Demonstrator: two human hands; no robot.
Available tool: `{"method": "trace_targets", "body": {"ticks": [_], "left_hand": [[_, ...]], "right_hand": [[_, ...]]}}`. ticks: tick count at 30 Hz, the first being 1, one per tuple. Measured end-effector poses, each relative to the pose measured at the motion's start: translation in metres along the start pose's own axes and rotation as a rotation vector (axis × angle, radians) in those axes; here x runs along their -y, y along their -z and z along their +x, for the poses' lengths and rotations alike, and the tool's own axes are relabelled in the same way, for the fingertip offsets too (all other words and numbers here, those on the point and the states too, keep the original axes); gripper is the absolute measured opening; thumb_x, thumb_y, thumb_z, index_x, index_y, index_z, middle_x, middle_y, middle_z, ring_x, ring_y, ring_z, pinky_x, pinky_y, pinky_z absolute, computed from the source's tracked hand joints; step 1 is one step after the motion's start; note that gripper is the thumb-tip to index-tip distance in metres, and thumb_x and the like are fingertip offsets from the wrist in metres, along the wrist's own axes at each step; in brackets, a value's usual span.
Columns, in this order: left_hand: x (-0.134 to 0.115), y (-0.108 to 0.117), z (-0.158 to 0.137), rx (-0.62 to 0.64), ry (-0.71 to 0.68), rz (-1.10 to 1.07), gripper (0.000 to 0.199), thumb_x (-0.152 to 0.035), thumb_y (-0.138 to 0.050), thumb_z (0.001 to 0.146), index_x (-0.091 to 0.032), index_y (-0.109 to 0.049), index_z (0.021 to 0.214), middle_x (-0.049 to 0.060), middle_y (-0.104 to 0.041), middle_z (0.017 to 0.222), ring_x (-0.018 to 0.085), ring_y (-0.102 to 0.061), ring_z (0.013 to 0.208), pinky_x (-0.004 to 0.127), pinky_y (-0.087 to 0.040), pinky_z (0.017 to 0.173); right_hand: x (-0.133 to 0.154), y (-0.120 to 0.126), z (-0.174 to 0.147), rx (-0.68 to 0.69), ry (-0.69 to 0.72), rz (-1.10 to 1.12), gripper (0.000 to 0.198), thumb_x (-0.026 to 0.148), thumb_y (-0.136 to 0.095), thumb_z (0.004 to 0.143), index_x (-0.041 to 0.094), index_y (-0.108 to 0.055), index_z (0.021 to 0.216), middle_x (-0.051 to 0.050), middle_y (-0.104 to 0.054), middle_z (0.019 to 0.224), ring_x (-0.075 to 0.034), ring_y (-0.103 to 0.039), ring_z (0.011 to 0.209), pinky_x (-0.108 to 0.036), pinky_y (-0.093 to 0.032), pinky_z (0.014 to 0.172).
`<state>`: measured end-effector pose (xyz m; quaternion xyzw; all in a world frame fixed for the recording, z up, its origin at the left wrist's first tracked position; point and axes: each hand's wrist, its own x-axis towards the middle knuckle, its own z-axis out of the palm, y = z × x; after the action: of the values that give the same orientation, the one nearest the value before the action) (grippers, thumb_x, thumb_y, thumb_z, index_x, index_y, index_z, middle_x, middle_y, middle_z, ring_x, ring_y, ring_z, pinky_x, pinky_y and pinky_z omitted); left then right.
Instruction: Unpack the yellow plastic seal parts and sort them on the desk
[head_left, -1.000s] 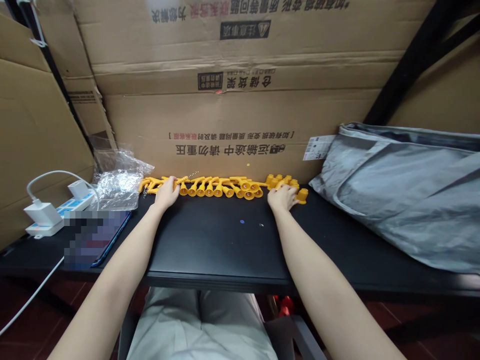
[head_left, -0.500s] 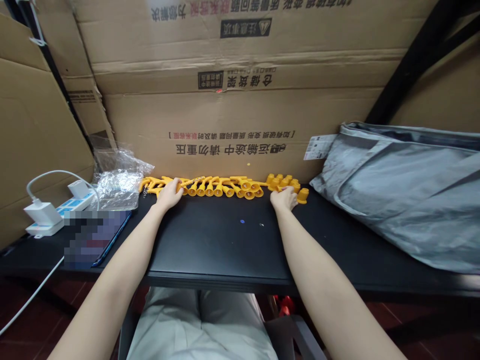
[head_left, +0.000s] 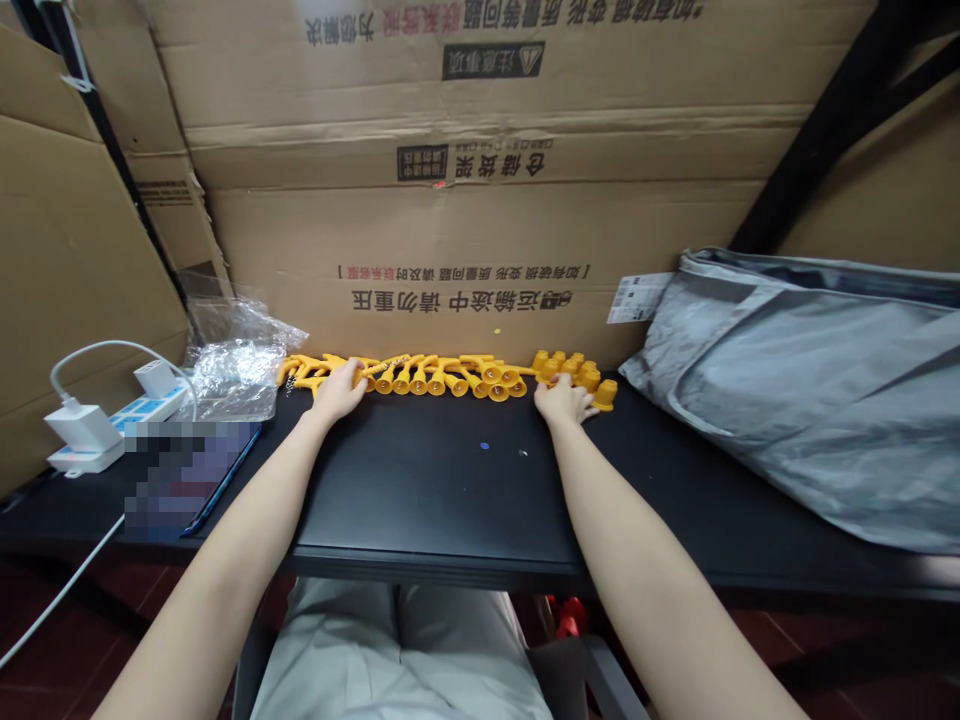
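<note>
My left hand (head_left: 339, 392) is closed at the left part of a row of yellow plastic pieces, its fingertips curled on one of them. To its right lie several yellow trumpet-shaped pieces (head_left: 418, 380), wide mouths toward me. Yellow stems and a thin dark chain show to its left. My right hand (head_left: 562, 402) is at the left edge of a cluster of yellow cup-shaped pieces (head_left: 589, 375). Its thumb and index finger pinch at one cup, mostly hidden by the hand, while the other fingers stretch to the right.
A large cardboard sheet (head_left: 480, 225) stands behind the black table (head_left: 442, 500). A grey bag (head_left: 810, 380) fills the right side. On the left are clear plastic wrap (head_left: 236, 375), a power strip with chargers (head_left: 86, 435) and a blurred flat device (head_left: 191, 480). A small blue bit (head_left: 484, 446) lies mid-table.
My right hand has shifted slightly left along the cups, and its outer fingers have spread to the right. My left hand stays in place.
</note>
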<state>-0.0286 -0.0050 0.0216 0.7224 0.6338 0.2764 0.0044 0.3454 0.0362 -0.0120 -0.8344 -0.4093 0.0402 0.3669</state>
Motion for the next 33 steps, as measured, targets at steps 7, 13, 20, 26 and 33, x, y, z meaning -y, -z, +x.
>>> {"method": "trace_targets", "body": {"ticks": [7, 13, 20, 26, 33], "left_hand": [[-0.001, 0.002, 0.0, 0.004, -0.004, 0.016, 0.032, -0.03, -0.047, 0.086, -0.021, -0.053, 0.116, 0.01, -0.066, 0.102, 0.025, -0.061, 0.095, 0.037, -0.047, 0.083], [-0.002, 0.002, -0.001, 0.012, -0.021, 0.027, 0.033, -0.031, -0.048, 0.086, -0.019, -0.054, 0.116, 0.009, -0.067, 0.094, 0.026, -0.063, 0.091, 0.036, -0.047, 0.08], [-0.002, -0.001, -0.001, -0.002, -0.09, 0.024, 0.028, -0.029, -0.05, 0.085, -0.021, -0.056, 0.111, 0.007, -0.068, 0.095, 0.023, -0.063, 0.093, 0.033, -0.047, 0.081], [-0.005, -0.001, -0.001, 0.003, -0.124, 0.051, 0.026, -0.029, -0.05, 0.084, -0.022, -0.057, 0.108, 0.007, -0.068, 0.097, 0.024, -0.063, 0.096, 0.032, -0.048, 0.081], [-0.009, -0.001, -0.001, 0.008, -0.17, 0.044, 0.028, -0.029, -0.05, 0.084, -0.023, -0.056, 0.11, 0.007, -0.068, 0.102, 0.023, -0.063, 0.097, 0.034, -0.048, 0.083]], "right_hand": [[0.004, 0.01, -0.005, -0.025, -0.011, -0.037, 0.044, 0.013, -0.05, 0.078, 0.014, -0.048, 0.122, -0.022, -0.053, 0.129, -0.034, -0.045, 0.125, -0.052, -0.033, 0.1], [0.025, 0.022, -0.01, -0.158, 0.26, 0.249, 0.041, 0.026, -0.045, 0.084, 0.011, -0.044, 0.123, -0.023, -0.055, 0.122, -0.033, -0.055, 0.109, -0.047, -0.042, 0.091], [0.068, 0.017, -0.041, -0.003, 0.907, 0.438, 0.026, 0.022, -0.052, 0.079, 0.017, -0.053, 0.105, -0.014, -0.06, 0.105, -0.026, -0.058, 0.097, -0.04, -0.047, 0.087], [0.075, 0.01, -0.063, 0.284, 1.297, 0.369, 0.025, 0.016, -0.054, 0.08, 0.019, -0.06, 0.104, -0.01, -0.06, 0.106, -0.024, -0.06, 0.097, -0.041, -0.048, 0.088], [0.075, 0.006, -0.062, 0.267, 1.275, 0.344, 0.028, 0.019, -0.056, 0.084, 0.018, -0.059, 0.112, -0.012, -0.063, 0.109, -0.026, -0.061, 0.104, -0.045, -0.048, 0.092]]}}
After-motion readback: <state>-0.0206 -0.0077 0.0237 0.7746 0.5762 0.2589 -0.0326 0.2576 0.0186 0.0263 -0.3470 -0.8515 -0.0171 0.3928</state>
